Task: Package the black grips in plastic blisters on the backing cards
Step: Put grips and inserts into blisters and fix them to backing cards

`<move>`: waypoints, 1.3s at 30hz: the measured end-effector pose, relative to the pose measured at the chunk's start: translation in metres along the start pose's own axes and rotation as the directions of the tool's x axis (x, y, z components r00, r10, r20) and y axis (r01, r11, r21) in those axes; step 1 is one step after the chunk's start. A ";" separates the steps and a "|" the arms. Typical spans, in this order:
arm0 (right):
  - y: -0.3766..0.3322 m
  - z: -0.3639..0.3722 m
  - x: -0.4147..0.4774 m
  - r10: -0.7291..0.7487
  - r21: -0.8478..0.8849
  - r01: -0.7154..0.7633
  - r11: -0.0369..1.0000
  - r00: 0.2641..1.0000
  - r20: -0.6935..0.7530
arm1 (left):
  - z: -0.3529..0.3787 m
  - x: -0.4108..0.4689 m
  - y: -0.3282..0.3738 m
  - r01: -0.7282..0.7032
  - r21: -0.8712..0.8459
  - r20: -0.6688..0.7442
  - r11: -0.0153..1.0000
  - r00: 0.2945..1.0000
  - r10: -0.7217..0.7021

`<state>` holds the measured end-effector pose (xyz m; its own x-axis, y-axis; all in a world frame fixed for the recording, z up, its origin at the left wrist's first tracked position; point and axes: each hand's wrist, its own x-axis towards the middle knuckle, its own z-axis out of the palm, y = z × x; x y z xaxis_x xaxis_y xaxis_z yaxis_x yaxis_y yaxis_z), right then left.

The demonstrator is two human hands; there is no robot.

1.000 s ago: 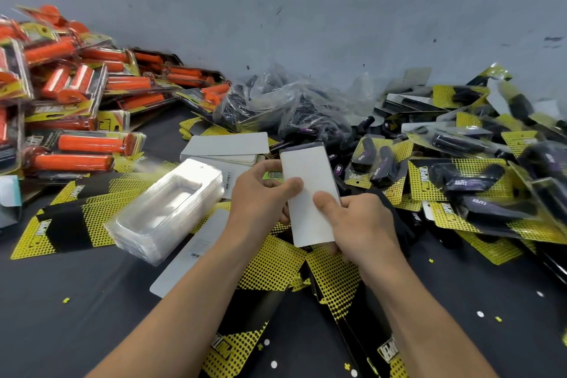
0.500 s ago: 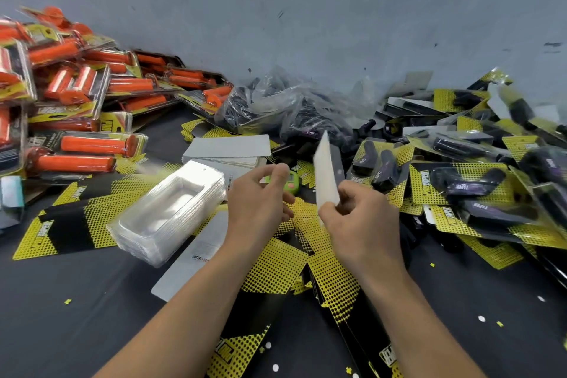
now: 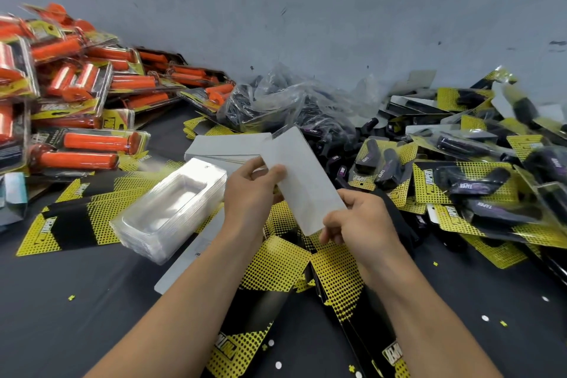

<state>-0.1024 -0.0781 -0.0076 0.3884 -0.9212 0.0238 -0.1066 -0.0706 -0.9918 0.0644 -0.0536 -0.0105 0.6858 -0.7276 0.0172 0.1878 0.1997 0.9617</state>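
Starting at the far left, there's a big messy heap of orange packs (image 3: 76, 120) piled up by the wall. In front of them a few yellow-and-black backing cards (image 3: 70, 224) lie flat on the dark table (image 3: 76, 316). Just right of those sits a stack of clear blisters (image 3: 171, 209), nested into each other and angled a bit. Behind it is a small stack of white cards (image 3: 227, 147), blank side up.

The left hand (image 3: 248, 196) is in the middle, thumb and fingers pinching the upper left edge of a single white card (image 3: 303, 181). The card is held up off the table on a slant, plain side facing the camera. The right hand (image 3: 359, 224) grips that same card at its near right corner, fingers curled under it. More yellow-and-black cards are spread on the table underneath both hands.

Further back there's a crumpled plastic bag (image 3: 291, 101) with dark stuff in it. Loose black grips (image 3: 336, 163) are scattered just right of the held card. The whole right side is a pile of finished packs (image 3: 475, 187), black grips sealed on yellow cards.
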 end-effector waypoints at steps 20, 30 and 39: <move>-0.003 -0.020 0.009 -0.024 0.139 0.045 0.989 0.989 -0.148 | -0.015 0.004 0.009 -0.105 0.403 -0.124 0.909 0.978 0.168; -0.006 -0.027 0.007 -0.091 0.013 0.094 0.995 0.984 -0.151 | -0.013 -0.003 0.006 -0.220 0.816 0.058 0.534 0.951 0.303; 0.001 -0.036 0.013 -0.059 0.039 0.064 0.997 0.993 -0.105 | -0.016 0.006 0.000 -0.190 0.787 0.105 0.586 0.979 0.176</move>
<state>-0.1307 -0.1046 -0.0041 0.2954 -0.9506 0.0957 -0.0460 -0.1142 -0.9924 0.0801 -0.0475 -0.0148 0.6301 -0.7463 0.2144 -0.5738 -0.2615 0.7761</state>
